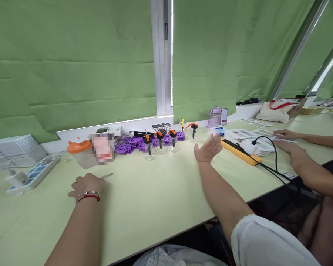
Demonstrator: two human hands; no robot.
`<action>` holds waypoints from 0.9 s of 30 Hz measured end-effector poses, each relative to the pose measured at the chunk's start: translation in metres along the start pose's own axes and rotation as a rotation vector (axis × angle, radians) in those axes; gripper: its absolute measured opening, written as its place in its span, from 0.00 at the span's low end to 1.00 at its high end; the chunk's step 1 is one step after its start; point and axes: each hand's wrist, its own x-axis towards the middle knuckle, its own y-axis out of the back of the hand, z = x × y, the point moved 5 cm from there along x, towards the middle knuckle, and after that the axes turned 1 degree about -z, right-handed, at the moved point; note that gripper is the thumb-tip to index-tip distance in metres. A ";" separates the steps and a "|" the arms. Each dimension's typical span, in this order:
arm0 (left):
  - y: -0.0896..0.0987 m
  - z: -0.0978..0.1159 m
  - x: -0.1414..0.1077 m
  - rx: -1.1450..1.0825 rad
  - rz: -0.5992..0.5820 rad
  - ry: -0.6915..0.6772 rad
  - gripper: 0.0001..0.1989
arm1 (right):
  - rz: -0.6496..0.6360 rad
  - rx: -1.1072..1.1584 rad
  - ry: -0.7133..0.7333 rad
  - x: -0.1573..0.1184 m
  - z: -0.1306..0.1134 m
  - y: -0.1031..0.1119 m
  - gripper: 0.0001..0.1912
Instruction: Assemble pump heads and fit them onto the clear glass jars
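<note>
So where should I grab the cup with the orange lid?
Probably hold the cup around its see-through body, below the orange lid, because the lid's rim sticks out there. Come from the front left: the blurred pink thing crowds its right side.

Left of centre, a slim tool shaft [108, 175] shines like bare metal, as does a smooth bangle [92, 193]. Mid-frame, small vessels [172, 149] are clear and glossy, glass or plastic; the spoked wheel-like parts [124, 149] look like smooth plastic. The tabletop [155, 199] is smooth with a faint sheen. Across the top, creased sheeting [72, 48] looks matt. At upper right, the tote bag [274, 112] is matt cloth.
</note>
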 end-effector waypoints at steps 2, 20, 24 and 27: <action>-0.003 0.005 -0.002 -0.028 -0.068 -0.046 0.20 | -0.044 0.006 -0.260 0.004 0.027 -0.001 0.51; -0.027 0.053 -0.042 -0.611 -0.401 -0.286 0.12 | -0.532 -0.058 -0.370 0.002 0.047 -0.048 0.44; -0.031 0.061 -0.054 -0.655 -0.401 -0.317 0.14 | -0.524 -0.009 -0.408 0.007 0.052 -0.051 0.43; -0.032 0.061 -0.056 -0.629 -0.347 -0.311 0.16 | -0.481 0.103 -0.392 0.010 0.047 -0.048 0.47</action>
